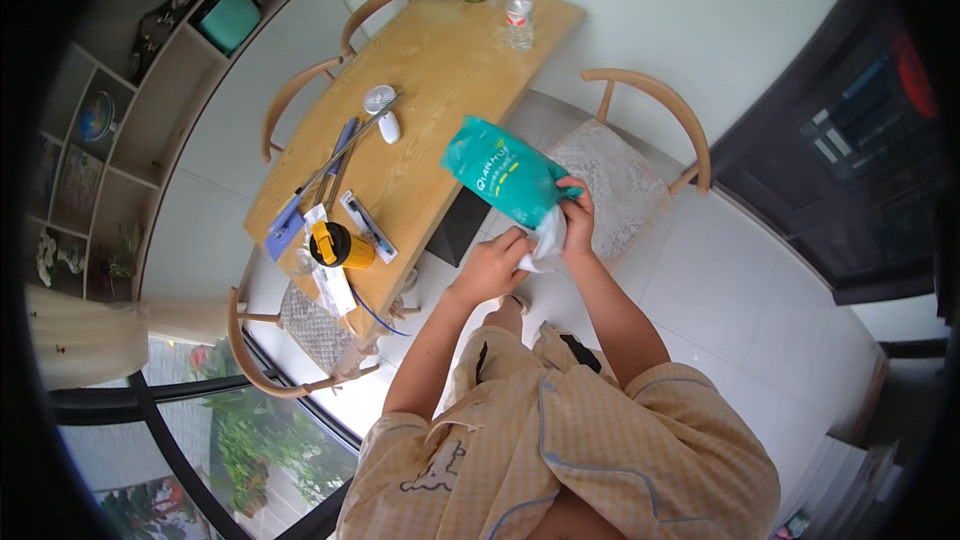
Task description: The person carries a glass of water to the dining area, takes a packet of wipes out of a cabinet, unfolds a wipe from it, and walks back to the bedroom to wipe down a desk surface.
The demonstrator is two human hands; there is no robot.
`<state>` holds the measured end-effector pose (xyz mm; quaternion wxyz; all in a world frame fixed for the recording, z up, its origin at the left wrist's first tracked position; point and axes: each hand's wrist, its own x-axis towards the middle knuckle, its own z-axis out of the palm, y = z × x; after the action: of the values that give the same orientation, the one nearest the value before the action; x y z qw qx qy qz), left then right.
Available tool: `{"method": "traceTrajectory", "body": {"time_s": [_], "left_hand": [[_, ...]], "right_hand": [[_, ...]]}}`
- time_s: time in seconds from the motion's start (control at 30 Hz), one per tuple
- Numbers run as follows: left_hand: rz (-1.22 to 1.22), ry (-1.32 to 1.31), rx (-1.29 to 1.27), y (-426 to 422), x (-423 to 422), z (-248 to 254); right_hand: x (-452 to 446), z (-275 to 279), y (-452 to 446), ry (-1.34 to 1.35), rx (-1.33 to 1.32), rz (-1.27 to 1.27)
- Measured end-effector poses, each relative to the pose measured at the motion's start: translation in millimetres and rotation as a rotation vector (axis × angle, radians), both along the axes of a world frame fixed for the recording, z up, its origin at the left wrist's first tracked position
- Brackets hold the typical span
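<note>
A teal soft pack [503, 172] with white lettering is held out in front of me, its far end beside the table's right edge. My right hand [577, 222] is closed round the near right corner of the pack. From the near end hangs a white tissue [547, 240], partly out of the pack. My left hand [492, 266] pinches the tissue's left side, with its fingers curled and close to the pack's opening. The inside of the pack is hidden.
The wooden table [440, 60] bears a small white fan [388, 127], a yellow cup with a black lid [340, 246], long-handled tools [335, 165], a boxed pen-like item [368, 227] and water bottles [519, 18]. Chairs stand around it, one [610, 175] to my right.
</note>
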<state>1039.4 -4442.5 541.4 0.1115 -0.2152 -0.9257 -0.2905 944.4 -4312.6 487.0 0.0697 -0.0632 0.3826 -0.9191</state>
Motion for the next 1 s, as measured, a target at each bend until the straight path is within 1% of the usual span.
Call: {"method": "traceTrajectory", "body": {"time_s": [0.03,0.07,0.1,0.17,0.33,0.43,0.5,0.63,0.67,0.73,0.77,0.8,0.83,0.87,0.9,0.93,0.97,1.0], "left_hand": [[0.003,0.017,0.01,-8,-4,-3],[-0.002,0.068,0.026,-15,-8,-4],[0.015,0.074,0.031,-24,-13,-5],[0.058,0.136,0.032,-40,-24,-5],[0.156,0.28,0.137,-88,-61,0],[0.205,0.282,0.155,-114,-77,2],[0.234,0.3,0.156,-131,-86,-2],[0.288,0.318,0.156,-157,-95,-12],[0.309,0.308,0.16,-159,-93,-14],[0.467,0.178,0.171,-165,-91,-15],[0.493,0.175,0.168,-169,-91,-23],[0.556,0.109,0.277,-174,-89,-37],[0.621,0.043,0.39,-177,-88,-53],[0.654,0.039,0.396,-179,-84,-63],[0.709,-0.053,0.493,-181,-80,-72],[0.763,-0.139,0.589,-182,-76,-80],[0.799,-0.139,0.594,-181,-74,-84],[0.915,-0.239,0.828,-182,-72,-88]], "right_hand": [[-7,0,-7,-0.051,-0.117,0.037],[-12,12,-17,-0.121,-0.172,0.043],[-21,11,-26,-0.117,-0.165,0.061],[-43,9,-44,-0.123,-0.253,0.165],[-91,24,-103,-0.151,-0.229,0.282],[-112,25,-137,-0.128,-0.275,0.366],[-122,23,-158,-0.17,-0.298,0.38],[-137,12,-186,-0.163,-0.282,0.463],[-142,7,-193,-0.183,-0.24,0.505],[-148,-4,-208,-0.207,-0.199,0.571],[-144,-2,-214,-0.249,-0.103,0.596],[-142,-1,-221,-0.291,-0.003,0.622],[-145,-14,-228,-0.3,0.006,0.65],[-146,-39,-234,-0.356,0.019,0.702],[-147,-61,-237,-0.417,0.034,0.756],[-147,-73,-241,-0.427,0.069,0.789],[-148,-86,-243,-0.436,0.077,0.823],[-149,-96,-245,-0.307,0.353,0.881]]}}
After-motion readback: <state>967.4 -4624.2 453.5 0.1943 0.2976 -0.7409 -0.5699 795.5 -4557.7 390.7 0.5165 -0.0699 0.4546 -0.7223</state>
